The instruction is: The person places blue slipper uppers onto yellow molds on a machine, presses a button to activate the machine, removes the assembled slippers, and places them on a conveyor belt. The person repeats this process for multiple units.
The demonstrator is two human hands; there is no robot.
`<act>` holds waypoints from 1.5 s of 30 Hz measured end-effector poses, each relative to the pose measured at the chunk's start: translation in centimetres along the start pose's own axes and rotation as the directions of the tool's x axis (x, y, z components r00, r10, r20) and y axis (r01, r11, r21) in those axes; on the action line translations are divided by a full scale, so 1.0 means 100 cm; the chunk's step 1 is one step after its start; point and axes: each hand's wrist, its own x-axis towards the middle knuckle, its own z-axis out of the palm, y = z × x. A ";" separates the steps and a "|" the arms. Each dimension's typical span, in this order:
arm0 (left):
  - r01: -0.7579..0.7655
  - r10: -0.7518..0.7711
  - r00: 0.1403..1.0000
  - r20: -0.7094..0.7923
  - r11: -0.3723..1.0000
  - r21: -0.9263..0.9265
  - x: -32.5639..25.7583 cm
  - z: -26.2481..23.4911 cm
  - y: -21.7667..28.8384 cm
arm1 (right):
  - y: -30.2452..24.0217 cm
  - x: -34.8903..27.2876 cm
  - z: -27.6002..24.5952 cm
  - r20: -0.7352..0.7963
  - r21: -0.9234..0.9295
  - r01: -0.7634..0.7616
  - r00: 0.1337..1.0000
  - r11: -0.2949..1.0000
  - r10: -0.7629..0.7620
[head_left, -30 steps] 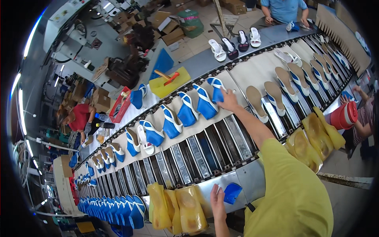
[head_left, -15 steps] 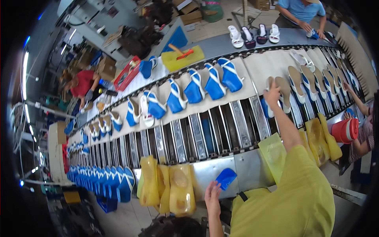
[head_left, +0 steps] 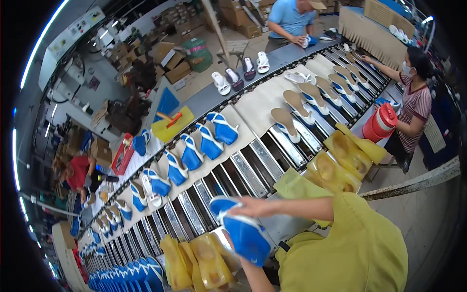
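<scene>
While the right hand [head_left: 253,207] has its fingers closed over a white-strapped blue wedge sandal [head_left: 247,239], the left hand [head_left: 229,242] is beneath, largely hidden, so its grip cannot be told. The sandal is held near the close edge of a slatted metal conveyor [head_left: 248,169]. It looks light and stiff, perhaps slick; the wedge's firm sides seem the surest hold.

Cardboard boxes [head_left: 179,72] stand left of a green container [head_left: 198,54] on tiled floor [head_left: 197,82], a pole [head_left: 215,27] to its right, tube lights [head_left: 15,160] far to its left.
</scene>
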 end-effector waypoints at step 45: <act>-0.810 0.749 0.587 -0.307 0.545 -0.218 -0.296 0.019 -0.083 | -0.101 -0.098 0.253 0.845 -0.121 0.701 0.444 0.703 -0.298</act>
